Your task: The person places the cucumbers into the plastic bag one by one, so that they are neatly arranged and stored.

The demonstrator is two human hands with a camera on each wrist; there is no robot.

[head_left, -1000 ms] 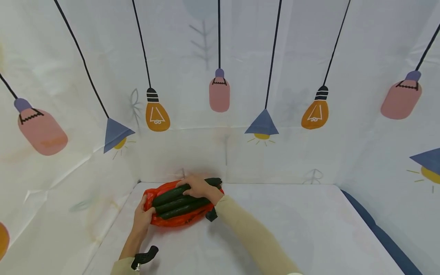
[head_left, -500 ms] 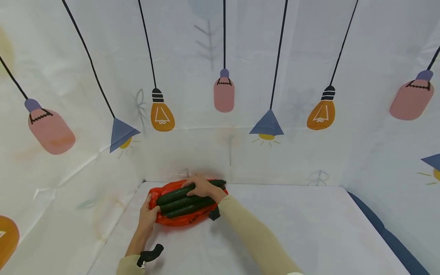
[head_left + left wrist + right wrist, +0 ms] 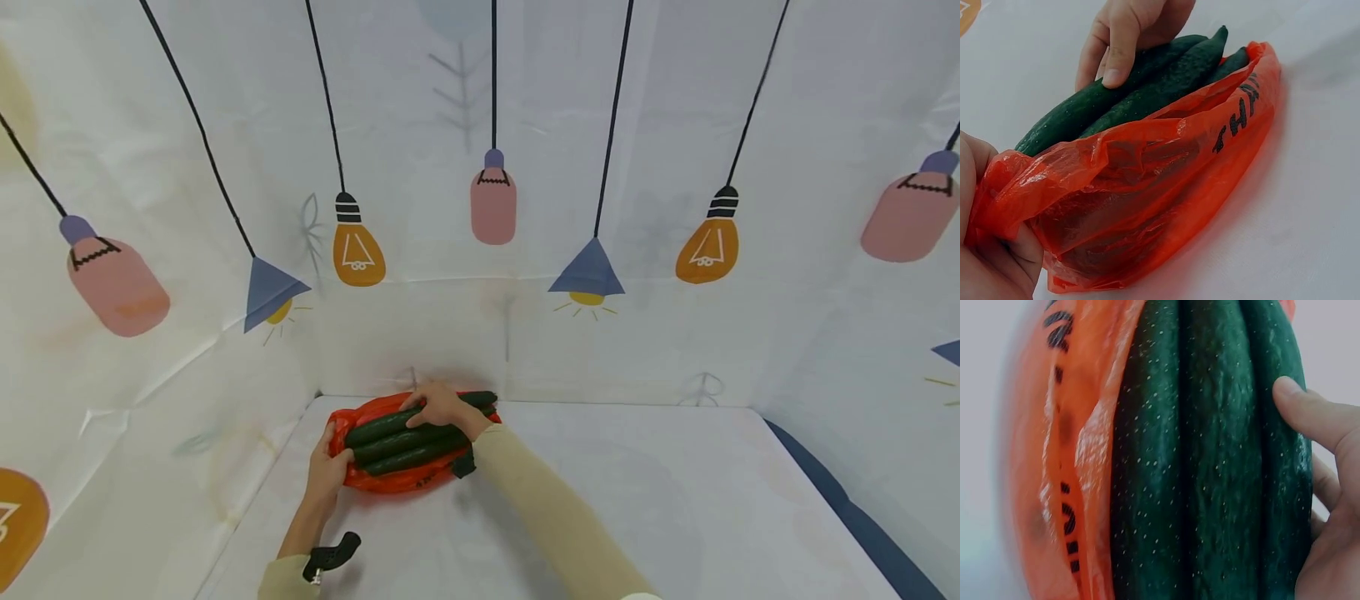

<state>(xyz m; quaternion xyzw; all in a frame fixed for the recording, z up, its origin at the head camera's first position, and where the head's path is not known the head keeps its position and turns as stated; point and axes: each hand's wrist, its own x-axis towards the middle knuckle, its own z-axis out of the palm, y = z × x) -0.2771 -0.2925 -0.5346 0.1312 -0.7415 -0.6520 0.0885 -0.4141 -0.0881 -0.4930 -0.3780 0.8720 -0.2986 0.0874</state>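
Three dark green cucumbers [image 3: 411,447] lie side by side in a red plastic bag [image 3: 405,482] at the back left of the white table. My left hand [image 3: 324,473] holds the bag's left end, its film [image 3: 1004,194] bunched between thumb and fingers in the left wrist view. From above, my right hand [image 3: 442,407] grips the farthest cucumber [image 3: 1285,487], its thumb on the near side and fingers round the far side. Black lettering runs along the bag's front. The cucumbers' lower sides are hidden by the bag.
Behind the bag rises a white wall sheet [image 3: 600,350] printed with hanging lamps. White tabletop [image 3: 637,483] stretches to the right, with a dark blue strip [image 3: 847,508] beyond its right edge. A black strap [image 3: 330,557] is on the left wrist.
The head view has swung slightly left, so everything appears a little farther right. Both hands keep their places on the bag and the cucumber.
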